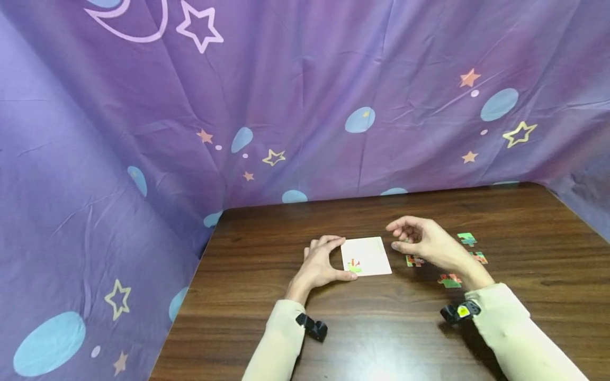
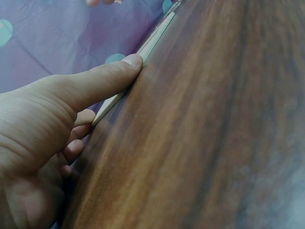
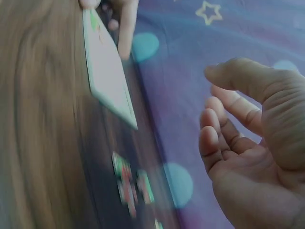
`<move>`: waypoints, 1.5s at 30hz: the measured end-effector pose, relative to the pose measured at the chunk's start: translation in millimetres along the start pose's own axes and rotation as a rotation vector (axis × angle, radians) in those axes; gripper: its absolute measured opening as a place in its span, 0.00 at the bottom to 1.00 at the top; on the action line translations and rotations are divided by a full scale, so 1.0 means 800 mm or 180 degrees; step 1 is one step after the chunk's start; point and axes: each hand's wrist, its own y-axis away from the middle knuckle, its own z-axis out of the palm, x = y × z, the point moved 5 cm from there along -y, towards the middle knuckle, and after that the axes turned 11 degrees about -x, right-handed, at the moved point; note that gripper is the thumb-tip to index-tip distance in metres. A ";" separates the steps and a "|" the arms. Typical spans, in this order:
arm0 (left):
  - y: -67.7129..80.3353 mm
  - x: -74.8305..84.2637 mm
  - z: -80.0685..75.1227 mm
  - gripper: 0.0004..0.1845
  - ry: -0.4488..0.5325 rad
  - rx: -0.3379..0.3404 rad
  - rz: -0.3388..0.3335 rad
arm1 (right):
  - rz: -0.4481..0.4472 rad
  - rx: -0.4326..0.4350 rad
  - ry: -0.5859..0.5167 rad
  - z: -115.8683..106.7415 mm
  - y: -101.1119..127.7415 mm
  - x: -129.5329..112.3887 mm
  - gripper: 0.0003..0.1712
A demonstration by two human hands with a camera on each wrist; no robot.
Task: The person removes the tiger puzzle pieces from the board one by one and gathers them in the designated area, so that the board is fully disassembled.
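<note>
A square white puzzle board [image 1: 369, 256] lies on the table, with a green-and-red puzzle piece [image 1: 354, 266] in its near left corner. My left hand [image 1: 320, 263] spans the board's left side and holds it, thumb at the near edge and fingers at the far left corner. In the left wrist view the thumb [image 2: 107, 81] presses along the board's thin edge [image 2: 155, 40]. My right hand [image 1: 424, 242] hovers right of the board, fingers loosely bent, with nothing between thumb and fingertips. Below it is a red-and-green puzzle piece [image 1: 414, 261], partly hidden by the hand.
More loose puzzle pieces lie around the right forearm: a green-blue one [image 1: 467, 239], a red one [image 1: 479, 257] partly covered by the wrist, and a red-green one [image 1: 450, 281]. The brown wooden table [image 1: 257, 233] meets a purple patterned curtain [image 1: 305, 132] at its back and left.
</note>
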 end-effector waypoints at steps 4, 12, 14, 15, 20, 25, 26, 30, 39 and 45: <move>-0.001 -0.002 0.003 0.56 0.0055 -0.0016 -0.0011 | -0.0121 -0.0194 -0.0155 0.025 -0.021 -0.006 0.23; -0.002 -0.003 0.003 0.56 0.0078 0.0002 0.0035 | 0.0002 -0.0671 -0.0238 0.066 -0.037 0.003 0.31; -0.002 -0.004 0.003 0.55 0.0046 0.0041 0.0062 | 0.0067 -0.0779 -0.0255 0.073 -0.038 0.007 0.31; -0.001 -0.005 0.003 0.55 0.0041 0.0049 0.0065 | 0.0095 -0.0823 -0.0240 0.077 -0.039 0.008 0.31; 0.002 -0.004 0.004 0.55 0.0008 0.0068 0.0092 | 0.0080 -0.0993 -0.0159 0.087 -0.038 0.014 0.32; 0.001 -0.008 0.007 0.56 0.0172 0.0040 0.0046 | -0.0008 -0.0995 -0.0005 0.093 -0.035 0.016 0.33; 0.001 -0.008 0.006 0.56 0.0201 0.0027 0.0053 | -0.0017 -0.0978 0.0051 0.094 -0.035 0.016 0.33; 0.002 -0.006 0.001 0.57 0.0176 -0.0038 0.0098 | -0.0091 -0.0914 0.0314 0.097 -0.036 0.013 0.32; 0.006 -0.003 -0.003 0.56 0.0157 -0.0215 0.0034 | -0.0073 -0.0859 0.0441 0.102 -0.035 0.013 0.27; 0.004 -0.004 -0.003 0.55 0.0175 -0.0184 0.0009 | -0.0057 -0.0895 0.0450 0.103 -0.033 0.011 0.26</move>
